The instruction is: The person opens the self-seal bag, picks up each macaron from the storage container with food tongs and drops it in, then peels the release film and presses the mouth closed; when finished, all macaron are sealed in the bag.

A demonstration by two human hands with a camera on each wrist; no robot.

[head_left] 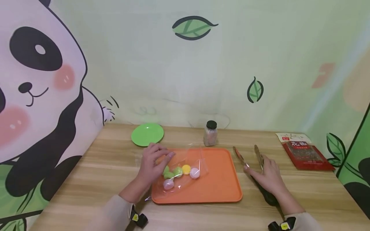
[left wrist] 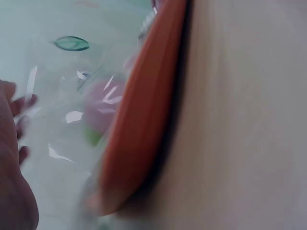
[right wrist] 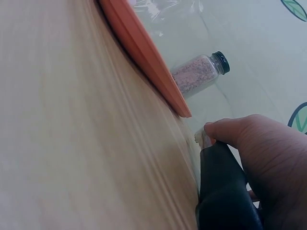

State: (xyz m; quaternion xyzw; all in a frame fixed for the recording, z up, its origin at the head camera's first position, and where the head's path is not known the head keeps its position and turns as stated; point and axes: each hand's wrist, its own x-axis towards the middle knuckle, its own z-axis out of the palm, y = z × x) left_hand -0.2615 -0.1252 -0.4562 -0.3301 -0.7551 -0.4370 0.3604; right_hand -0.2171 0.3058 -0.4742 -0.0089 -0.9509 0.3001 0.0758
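A clear plastic bag [head_left: 188, 158] lies on the left part of an orange tray [head_left: 215, 189]. Inside it show green pieces [head_left: 177, 172], a yellow piece [head_left: 186, 169] and pale lilac pieces [head_left: 195, 173]. My left hand [head_left: 153, 163] is over the bag's left side, thumb and fingers loosely bent by the film; in the left wrist view the fingers [left wrist: 24, 103] are spread apart at it. To the right of the tray, my right hand [head_left: 270, 176] holds black-handled tongs [head_left: 264, 192], thumb on one arm and fingers along the other. The tongs' tips point away, spread apart.
A green plate [head_left: 147, 134] sits behind my left hand. Behind the tray stands a jar [head_left: 210, 134] with a black lid and pinkish grains. At the far right lies a red packet [head_left: 307, 155]. A panda-print wall backdrop rises behind the wooden table [head_left: 110, 179].
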